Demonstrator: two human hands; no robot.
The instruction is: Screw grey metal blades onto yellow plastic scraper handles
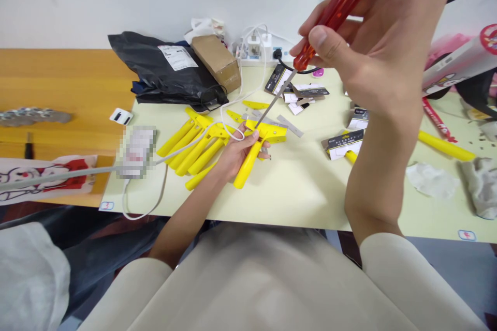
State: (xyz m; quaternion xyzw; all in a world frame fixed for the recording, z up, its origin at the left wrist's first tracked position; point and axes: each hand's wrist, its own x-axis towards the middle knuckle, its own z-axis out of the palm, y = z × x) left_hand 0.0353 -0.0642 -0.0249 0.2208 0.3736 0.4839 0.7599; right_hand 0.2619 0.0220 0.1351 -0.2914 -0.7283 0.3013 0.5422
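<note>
My right hand [373, 46] is closed around the clear red handle of a screwdriver [337, 13], held high at the upper right. Its long metal shaft slants down and left, and the tip meets the head of a yellow plastic scraper [248, 165]. That scraper is gripped in my left hand [236, 155], its handle pointing down toward me. Just left of it, several more yellow scrapers [194, 150] lie side by side on the table. Behind it are loose grey metal blades [290, 125] and a yellow cover piece [255, 105]. Whether the tip sits in a screw cannot be made out.
Black-and-white card packages [345, 144] lie at the right and back. A black plastic bag [166, 75], a cardboard box [217, 62] and a power strip [283, 56] stand by the wall. A white cable [186, 150] crosses the scrapers. Another person's leg [104, 253] is at left.
</note>
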